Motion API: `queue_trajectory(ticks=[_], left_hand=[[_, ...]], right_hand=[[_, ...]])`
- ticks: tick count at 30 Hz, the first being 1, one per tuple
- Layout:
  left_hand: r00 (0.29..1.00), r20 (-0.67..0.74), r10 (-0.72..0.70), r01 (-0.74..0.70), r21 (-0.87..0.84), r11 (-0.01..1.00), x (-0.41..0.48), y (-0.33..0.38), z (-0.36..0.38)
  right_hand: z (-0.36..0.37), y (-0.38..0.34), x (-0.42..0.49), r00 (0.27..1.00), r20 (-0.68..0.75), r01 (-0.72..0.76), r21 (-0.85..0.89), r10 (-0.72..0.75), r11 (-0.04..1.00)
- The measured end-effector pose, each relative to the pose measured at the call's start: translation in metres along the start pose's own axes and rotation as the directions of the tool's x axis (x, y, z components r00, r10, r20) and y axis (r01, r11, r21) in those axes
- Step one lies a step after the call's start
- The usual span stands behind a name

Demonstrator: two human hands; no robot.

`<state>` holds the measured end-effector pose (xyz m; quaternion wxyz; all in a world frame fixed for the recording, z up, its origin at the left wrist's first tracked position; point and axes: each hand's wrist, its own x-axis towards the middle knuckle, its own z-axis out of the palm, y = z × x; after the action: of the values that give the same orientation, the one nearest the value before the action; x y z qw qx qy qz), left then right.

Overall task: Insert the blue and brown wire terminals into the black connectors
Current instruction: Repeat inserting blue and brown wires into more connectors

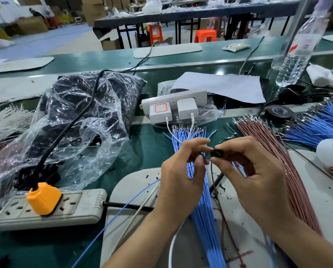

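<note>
A small black connector (214,152) is pinched between the thumb and forefinger of my right hand (258,171), its pin face turned toward me. My left hand (181,175) is right beside it, fingers curled and pinching a thin wire whose tip is hidden at the connector. A brown wire (222,225) hangs down from the connector area. Under my hands lies a bundle of blue wires (204,219) with metal terminals at the far end. A bundle of brown wires (278,161) lies to the right.
A clear plastic bag of black connectors (80,113) sits at left. A grey power strip with an orange plug (43,199) lies front left, a white strip with chargers (173,108) behind the wires. More blue wires (316,122), a tape roll (279,112) and a water bottle (297,47) stand at right.
</note>
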<state>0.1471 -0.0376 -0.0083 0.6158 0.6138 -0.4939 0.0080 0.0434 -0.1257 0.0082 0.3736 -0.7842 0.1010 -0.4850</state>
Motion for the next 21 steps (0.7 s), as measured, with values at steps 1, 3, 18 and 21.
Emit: queue_trajectory(ticks=[1, 3, 18, 21], left_hand=[[1.0, 0.006, 0.001, -0.001, -0.044, 0.999, -0.0004, 0.002, -0.0006], [0.999, 0.045, 0.006, 0.0, -0.126, 0.992, -0.0007, 0.0054, -0.0012], [0.995, 0.001, 0.104, -0.104, 0.011, 0.995, 0.0024, 0.0029, -0.0025], [0.99, 0.021, 0.139, -0.139, 0.008, 0.99, 0.0021, 0.0032, -0.002]], right_hand=[[-0.0007, 0.0002, 0.0005, 1.0, -0.002, -0.009, -0.006, 0.009, 1.0], [-0.0019, 0.001, 0.0012, 1.0, 0.003, -0.022, -0.023, 0.022, 0.999], [-0.0028, 0.006, 0.0038, 0.976, 0.123, -0.184, 0.01, 0.181, 0.983], [-0.0033, 0.0065, 0.0044, 0.964, 0.162, -0.219, 0.025, 0.212, 0.975]])
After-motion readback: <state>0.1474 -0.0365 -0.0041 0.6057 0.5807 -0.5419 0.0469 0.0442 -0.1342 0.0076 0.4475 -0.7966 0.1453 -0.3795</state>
